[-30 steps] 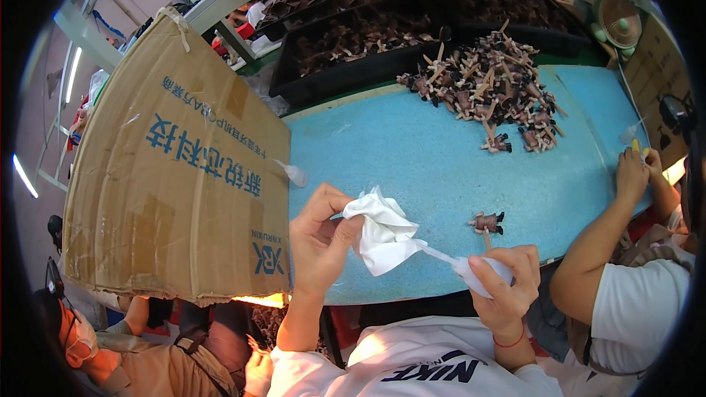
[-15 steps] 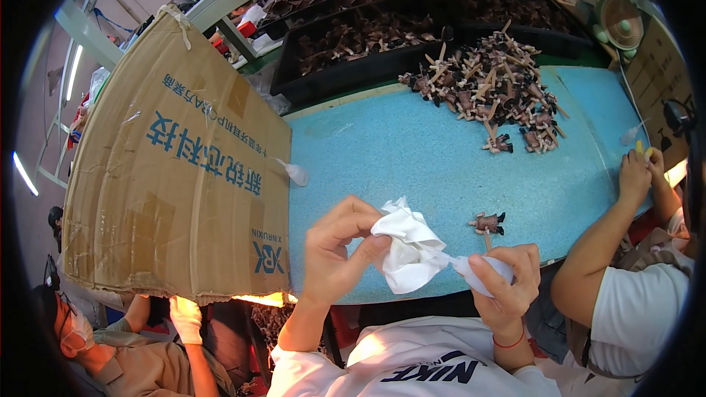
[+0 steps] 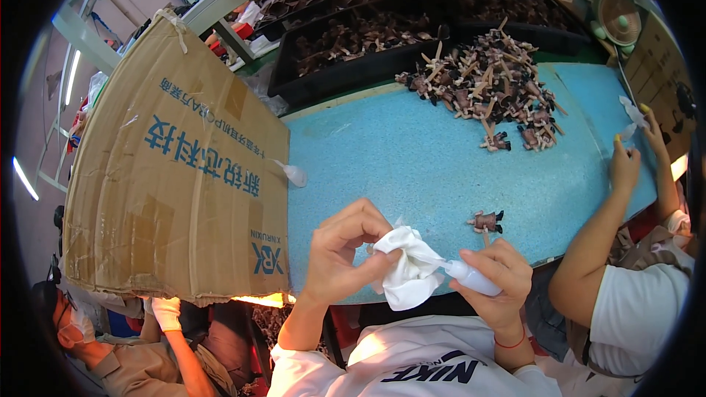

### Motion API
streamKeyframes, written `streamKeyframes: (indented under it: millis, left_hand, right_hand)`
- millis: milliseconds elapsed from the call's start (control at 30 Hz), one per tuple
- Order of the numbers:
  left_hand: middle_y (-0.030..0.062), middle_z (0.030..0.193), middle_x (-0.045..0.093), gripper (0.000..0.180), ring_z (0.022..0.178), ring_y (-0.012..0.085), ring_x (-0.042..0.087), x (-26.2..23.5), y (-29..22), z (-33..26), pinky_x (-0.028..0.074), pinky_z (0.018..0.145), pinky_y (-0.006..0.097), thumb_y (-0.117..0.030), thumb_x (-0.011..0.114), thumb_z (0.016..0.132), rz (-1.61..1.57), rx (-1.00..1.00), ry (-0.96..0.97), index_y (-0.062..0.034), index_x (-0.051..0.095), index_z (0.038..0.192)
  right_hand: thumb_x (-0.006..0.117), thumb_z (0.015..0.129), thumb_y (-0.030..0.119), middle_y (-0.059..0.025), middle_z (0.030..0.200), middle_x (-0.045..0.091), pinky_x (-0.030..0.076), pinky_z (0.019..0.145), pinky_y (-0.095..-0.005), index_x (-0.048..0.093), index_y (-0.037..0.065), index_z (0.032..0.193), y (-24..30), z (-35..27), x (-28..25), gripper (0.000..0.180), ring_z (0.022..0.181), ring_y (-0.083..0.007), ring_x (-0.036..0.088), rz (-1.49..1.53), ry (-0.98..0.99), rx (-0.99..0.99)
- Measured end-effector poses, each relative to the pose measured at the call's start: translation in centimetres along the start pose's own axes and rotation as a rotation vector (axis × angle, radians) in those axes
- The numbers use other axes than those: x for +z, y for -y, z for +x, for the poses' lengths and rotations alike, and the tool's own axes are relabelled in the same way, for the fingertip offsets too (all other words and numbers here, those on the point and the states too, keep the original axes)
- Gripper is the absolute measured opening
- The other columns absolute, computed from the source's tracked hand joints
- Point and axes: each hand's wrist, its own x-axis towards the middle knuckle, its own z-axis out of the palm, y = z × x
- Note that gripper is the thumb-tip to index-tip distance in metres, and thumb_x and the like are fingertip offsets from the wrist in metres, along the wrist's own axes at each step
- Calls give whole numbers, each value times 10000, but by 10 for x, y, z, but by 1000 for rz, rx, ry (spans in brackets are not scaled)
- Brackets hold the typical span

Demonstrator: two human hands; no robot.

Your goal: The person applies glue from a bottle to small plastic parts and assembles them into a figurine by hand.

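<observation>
My left hand (image 3: 340, 250) pinches a crumpled white cloth (image 3: 406, 269) at the near edge of the blue table (image 3: 412, 162). My right hand (image 3: 498, 279) grips a small white squeeze bottle (image 3: 471, 277), its nozzle pressed into the cloth. Just beyond my right hand, a single small brown figure on a stick (image 3: 485, 221) lies on the table.
A big cardboard box (image 3: 169, 176) stands at the left. A pile of brown figures on sticks (image 3: 489, 88) lies at the far right, black trays (image 3: 353, 51) behind it. Another person's arm (image 3: 603, 228) reaches in at the right. A gloved person (image 3: 165, 316) sits lower left.
My left hand has come down and right, gathering the spread cloth into a bunch against the bottle's nozzle. My right hand has stayed in place.
</observation>
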Motion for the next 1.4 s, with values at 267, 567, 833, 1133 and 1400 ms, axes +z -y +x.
streamKeyframes:
  millis: [267,567,833,1133,1400]
  left_hand:
    - [85,829,513,130,734,123,505,-7,8,-1,411,660,221,85,594,696,-19,192,-52,55,579,822]
    - [83,776,519,142,662,195,533,-34,28,1,439,596,256,97,548,715,709,185,-381,31,574,838]
    - [162,923,595,330,862,317,556,-69,98,18,448,727,398,18,540,758,1298,-35,-389,11,533,1088]
    - [137,894,600,206,814,294,565,-59,60,2,457,681,346,31,564,755,1144,181,-546,3,602,956]
    - [122,811,581,117,679,256,572,22,62,-5,455,579,318,35,599,739,758,160,-185,0,610,850]
  right_hand:
    - [748,597,38,-71,615,568,333,478,-245,651,-15,955,-2,-8,-4,375,511,-125,472,310,35,296]
    - [632,740,87,-56,661,621,422,535,-186,619,-37,1006,-7,-17,-2,294,579,-84,577,624,23,628]
    - [652,780,354,-41,596,569,350,456,-162,515,-14,1051,-1,-12,-17,477,497,-66,512,542,-170,657]
    - [618,821,318,-67,655,557,298,422,-152,443,18,1078,-19,-30,-27,432,492,-47,444,553,-270,643]
    - [602,838,298,-83,657,540,252,387,-154,384,37,1075,-24,-43,-40,415,460,-42,389,735,-309,584]
